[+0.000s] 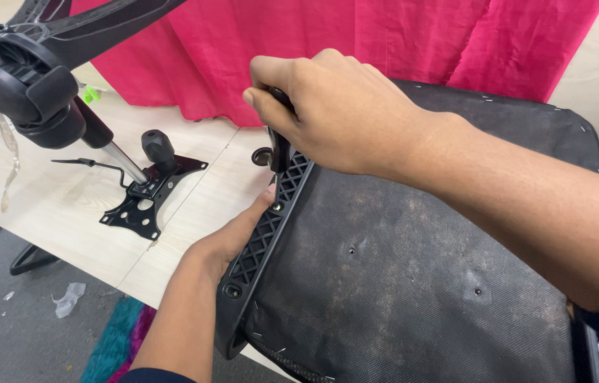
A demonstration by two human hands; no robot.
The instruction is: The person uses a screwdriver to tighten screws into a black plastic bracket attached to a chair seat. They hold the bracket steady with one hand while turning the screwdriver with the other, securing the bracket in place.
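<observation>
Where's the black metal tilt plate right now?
Head view, left of centre: the black metal tilt plate lies on the pale wooden table, left of the left hand, below the caster wheel.

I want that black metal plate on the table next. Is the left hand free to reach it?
Probably not yet: the left hand is holding the armrest bracket. The path to the plate looks open.

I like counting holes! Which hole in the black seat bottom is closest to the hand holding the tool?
The left hole in the seat bottom. It lies below the right hand; the other hole sits farther right.
</observation>
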